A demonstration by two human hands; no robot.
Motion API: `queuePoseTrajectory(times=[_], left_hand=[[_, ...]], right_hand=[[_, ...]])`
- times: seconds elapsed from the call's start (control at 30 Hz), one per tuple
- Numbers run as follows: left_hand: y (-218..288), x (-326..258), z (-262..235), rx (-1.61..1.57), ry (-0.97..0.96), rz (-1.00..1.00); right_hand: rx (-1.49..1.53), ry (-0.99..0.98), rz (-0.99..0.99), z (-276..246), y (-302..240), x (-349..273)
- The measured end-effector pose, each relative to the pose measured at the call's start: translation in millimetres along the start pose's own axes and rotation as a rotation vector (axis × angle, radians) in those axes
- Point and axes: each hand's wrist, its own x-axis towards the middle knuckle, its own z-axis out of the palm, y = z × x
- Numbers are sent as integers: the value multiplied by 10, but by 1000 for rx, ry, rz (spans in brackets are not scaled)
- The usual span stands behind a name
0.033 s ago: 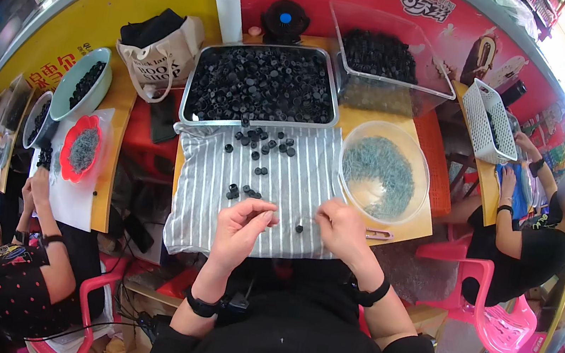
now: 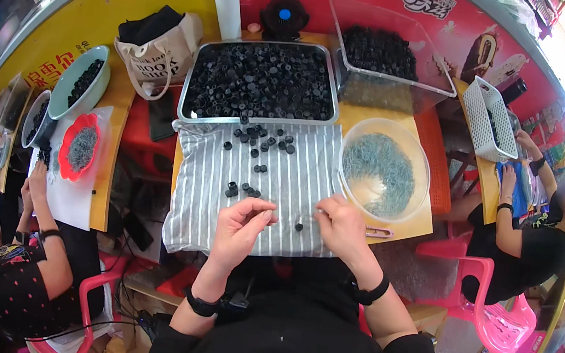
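Observation:
My left hand [image 2: 241, 230] hovers over the striped grey cloth [image 2: 206, 216], thumb and forefinger pinched. To its right my right hand [image 2: 341, 226] is closed in a similar pinch. What either hand holds, if anything, is too small to make out. One small black cap-like part [image 2: 299, 227] lies on the cloth between them. Several more black parts [image 2: 250, 190] sit just beyond my left hand, with others scattered toward a metal tray [image 2: 186, 118] heaped with the same kind. Close to my right hand, a round clear bowl [image 2: 426, 188] holds thin, clear-grey pieces [image 2: 390, 173].
A pink-handled tool [image 2: 380, 232] lies right of my right hand. Behind stand a clear bin [image 2: 443, 92] of black parts, a fan [image 2: 284, 18], a white bottle [image 2: 227, 8] and a cloth bag [image 2: 142, 61]. Co-workers sit at tables [image 2: 102, 203] on both sides.

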Motion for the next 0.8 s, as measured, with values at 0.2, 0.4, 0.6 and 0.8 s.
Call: queuePoseTrajectory(times=[0.2,0.4,0.6,0.8], left_hand=[[-271,-3,90,561,-60,256],[-395,-2,405,1010,33,482],[-458,-22,415,1009,36,504],[-499,-9,418,1004,53,532]], right_hand=[[-94,59,-213,144,27,-57],[399,-12,32,116,-22,-218],[382,27,0,184,-82,-225],[271,77,-99,220,-89,-185]])
